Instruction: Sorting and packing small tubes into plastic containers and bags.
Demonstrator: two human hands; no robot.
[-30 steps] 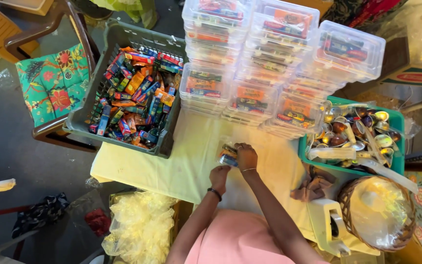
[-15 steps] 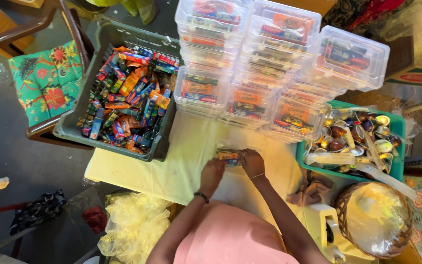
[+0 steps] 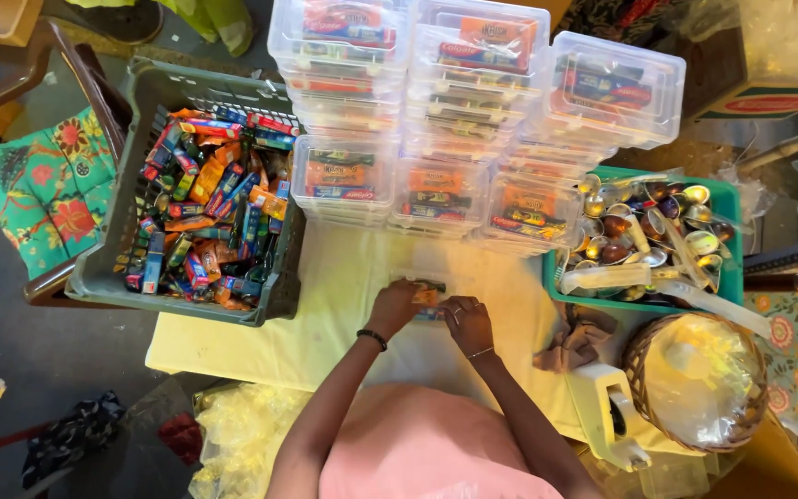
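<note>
Both hands meet over a small clear plastic box (image 3: pixel 425 294) that lies on the yellow cloth of the worktop (image 3: pixel 344 314), just in front of the stacks of filled clear boxes (image 3: pixel 436 111). The left hand (image 3: pixel 394 307) lies on the left side of the small box, its fingers bent over the edge, and a dark band is on its wrist. The right hand (image 3: pixel 468 323) touches the right side of the same box, fingers curled. How tight each grip closes on the box I cannot tell, because the hands cover most of it; only some orange and dark packets show inside it.

To the left of the small box stands a grey crate (image 3: pixel 131 231) full of colourful small packets (image 3: pixel 210 222), partly resting on a chair with a green flowered cushion (image 3: pixel 43 194). To the right of the small box is a green tray (image 3: pixel 727 240) with shiny round containers and white tubes. Nearer to the person than the tray are a crumpled brown cloth (image 3: pixel 579 337), a wicker basket (image 3: pixel 695 379) with a plastic bag in it, and a white tape dispenser (image 3: pixel 611 416).
</note>
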